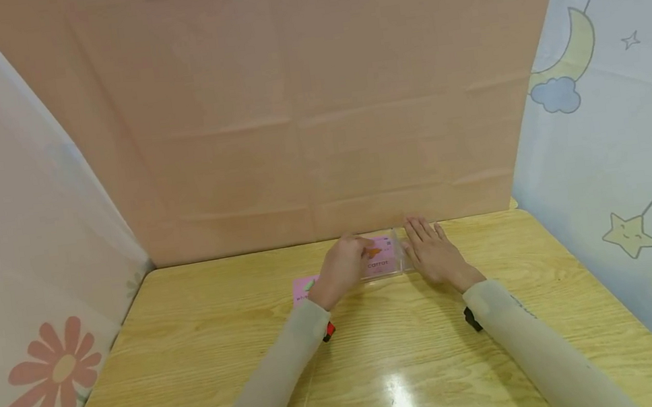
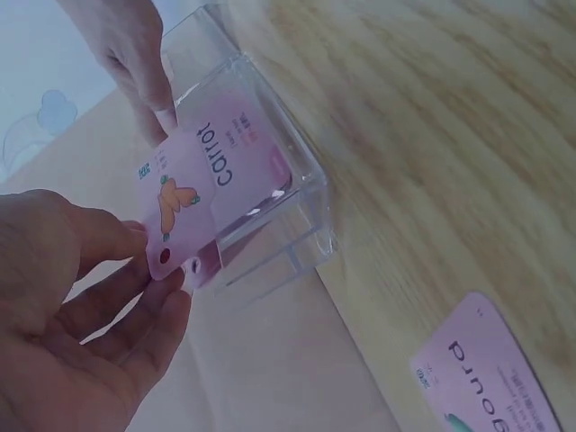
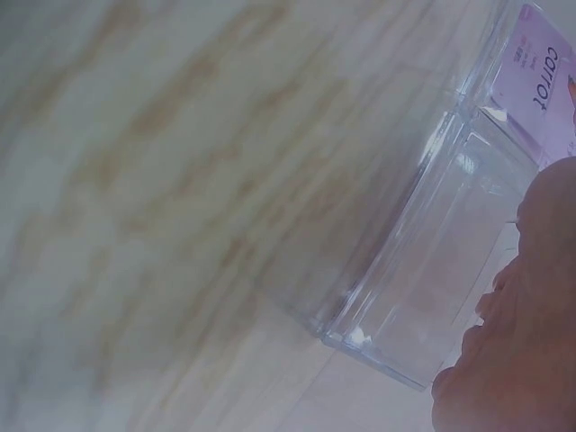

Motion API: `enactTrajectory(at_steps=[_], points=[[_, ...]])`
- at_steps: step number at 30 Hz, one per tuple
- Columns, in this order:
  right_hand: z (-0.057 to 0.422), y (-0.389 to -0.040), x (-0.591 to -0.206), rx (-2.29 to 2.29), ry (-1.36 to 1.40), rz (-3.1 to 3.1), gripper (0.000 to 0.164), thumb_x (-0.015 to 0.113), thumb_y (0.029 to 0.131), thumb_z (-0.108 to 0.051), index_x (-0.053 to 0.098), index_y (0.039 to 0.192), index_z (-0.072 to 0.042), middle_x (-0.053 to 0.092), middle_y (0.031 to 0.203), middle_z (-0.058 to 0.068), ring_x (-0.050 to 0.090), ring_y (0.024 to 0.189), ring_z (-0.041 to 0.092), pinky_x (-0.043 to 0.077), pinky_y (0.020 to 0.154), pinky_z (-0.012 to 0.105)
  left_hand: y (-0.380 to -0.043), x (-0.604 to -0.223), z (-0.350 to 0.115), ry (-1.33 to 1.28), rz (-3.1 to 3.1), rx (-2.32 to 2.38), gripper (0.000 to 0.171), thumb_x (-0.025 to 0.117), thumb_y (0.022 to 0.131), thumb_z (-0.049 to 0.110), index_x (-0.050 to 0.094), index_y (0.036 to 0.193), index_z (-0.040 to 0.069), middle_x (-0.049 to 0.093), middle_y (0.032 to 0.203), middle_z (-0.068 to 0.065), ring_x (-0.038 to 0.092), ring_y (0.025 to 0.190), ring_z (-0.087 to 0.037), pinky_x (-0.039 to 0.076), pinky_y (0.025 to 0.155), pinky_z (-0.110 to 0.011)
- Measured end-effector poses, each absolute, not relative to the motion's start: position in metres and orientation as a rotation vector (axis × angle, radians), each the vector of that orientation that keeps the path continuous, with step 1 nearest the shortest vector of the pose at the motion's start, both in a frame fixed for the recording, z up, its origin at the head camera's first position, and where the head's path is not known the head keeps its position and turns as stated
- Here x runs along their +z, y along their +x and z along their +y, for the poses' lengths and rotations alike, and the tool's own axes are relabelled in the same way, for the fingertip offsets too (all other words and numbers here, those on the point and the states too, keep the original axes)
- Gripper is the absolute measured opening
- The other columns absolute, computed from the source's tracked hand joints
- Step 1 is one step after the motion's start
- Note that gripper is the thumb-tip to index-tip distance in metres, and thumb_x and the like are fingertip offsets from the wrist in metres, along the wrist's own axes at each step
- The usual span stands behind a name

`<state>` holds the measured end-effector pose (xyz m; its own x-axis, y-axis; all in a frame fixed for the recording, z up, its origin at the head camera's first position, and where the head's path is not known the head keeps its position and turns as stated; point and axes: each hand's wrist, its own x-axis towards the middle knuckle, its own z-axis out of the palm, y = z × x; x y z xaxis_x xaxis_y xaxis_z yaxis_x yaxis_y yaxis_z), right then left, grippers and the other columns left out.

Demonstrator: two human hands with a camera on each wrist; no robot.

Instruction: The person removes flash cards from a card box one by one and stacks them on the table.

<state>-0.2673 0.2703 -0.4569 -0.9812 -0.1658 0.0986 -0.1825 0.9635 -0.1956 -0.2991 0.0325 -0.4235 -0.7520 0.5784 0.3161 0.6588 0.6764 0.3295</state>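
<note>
My left hand [image 1: 342,266] pinches a pink carrot card [image 2: 180,193] at its holed corner, between thumb and fingers. Part of the card lies within a clear plastic box [image 2: 310,180], and the held end sticks out past the wall. Another pink card [image 2: 205,267] shows beneath it. Beside the left wrist a pink gourd card [image 2: 472,378] lies on the table, partly covered by the hand in the head view. With its fingers straight, my right hand [image 1: 433,255] rests at the right part of the box, whose clear wall [image 3: 432,243] shows in the right wrist view.
The wooden table [image 1: 210,353] ends at a brown cloth backdrop [image 1: 290,113] just behind the box. Patterned curtains [image 1: 618,147] stand on both sides. Straps with a red piece [image 1: 329,331] and a black piece [image 1: 472,319] sit at the wrists.
</note>
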Motion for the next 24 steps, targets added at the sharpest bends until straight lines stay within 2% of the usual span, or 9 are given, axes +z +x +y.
enactTrajectory(at_steps=[7, 12, 16, 24], points=[[0.268, -0.269, -0.458, 0.307, 0.266, -3.032, 0.065, 0.027, 0.116, -0.035, 0.011, 0.167, 0.002, 0.01, 0.176, 0.024, 0.011, 0.163, 0.046, 0.006, 0.132, 0.068, -0.309, -0.432, 0.024, -1.015, -2.699, -0.939, 0.025, 0.069, 0.1, 0.004, 0.078, 0.123, 0.007, 0.071, 0.124, -0.013, 0.072, 0.104, -0.021, 0.063, 0.084, -0.024], [0.269, -0.269, -0.457, 0.291, 0.269, -3.04, 0.065, 0.027, 0.116, -0.035, 0.011, 0.167, 0.003, 0.009, 0.176, 0.024, 0.01, 0.163, 0.046, 0.006, 0.132, 0.068, -0.317, -0.436, 0.021, -1.008, -2.668, -1.155, 0.026, 0.065, 0.101, 0.001, 0.079, 0.123, 0.008, 0.074, 0.124, -0.014, 0.072, 0.097, -0.02, 0.06, 0.076, -0.018], [0.271, -0.269, -0.455, 0.294, 0.262, -3.046, 0.065, 0.027, 0.116, -0.035, 0.01, 0.167, 0.003, 0.008, 0.176, 0.024, 0.009, 0.164, 0.046, 0.004, 0.132, 0.067, -0.324, -0.436, 0.02, -0.995, -2.646, -1.311, 0.024, 0.065, 0.102, 0.003, 0.08, 0.12, 0.009, 0.078, 0.123, -0.01, 0.075, 0.099, -0.02, 0.062, 0.078, -0.02], [0.27, -0.27, -0.456, 0.336, 0.265, -3.063, 0.066, 0.026, 0.116, -0.035, 0.009, 0.167, 0.003, 0.006, 0.176, 0.024, 0.006, 0.164, 0.047, 0.002, 0.132, 0.067, -0.328, -0.439, 0.013, -0.875, -2.657, -1.465, 0.017, 0.071, 0.101, 0.015, 0.08, 0.114, 0.008, 0.081, 0.107, -0.008, 0.076, 0.095, -0.021, 0.064, 0.083, -0.032]])
